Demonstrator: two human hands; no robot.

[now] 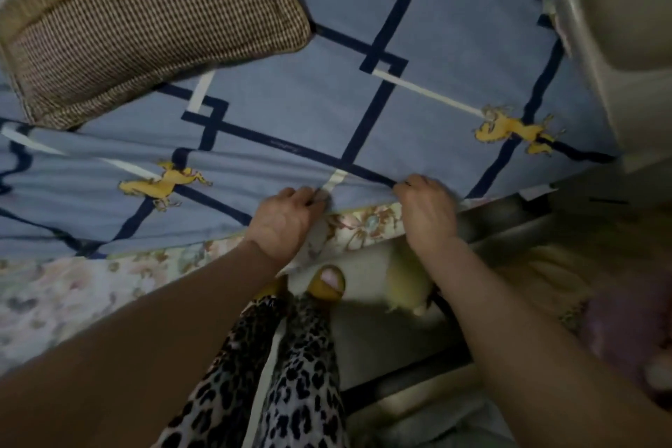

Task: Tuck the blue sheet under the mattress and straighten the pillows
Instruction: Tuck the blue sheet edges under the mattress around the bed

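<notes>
Leopard-print trousers [291, 375], yellow slipper [327, 284] (toes showing).

dim, soft indoor light; motion blur throughout, edges bowed by the wide lens, floor perhaps darkest.

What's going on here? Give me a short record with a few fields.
activity: pulling the blue sheet at the bed's near edge
left hand: grips the sheet edge
right hand: grips the sheet edge
under the sheet: floral mattress
pillow: brown woven, far left, on the sheet
tucked: not yet here
</notes>
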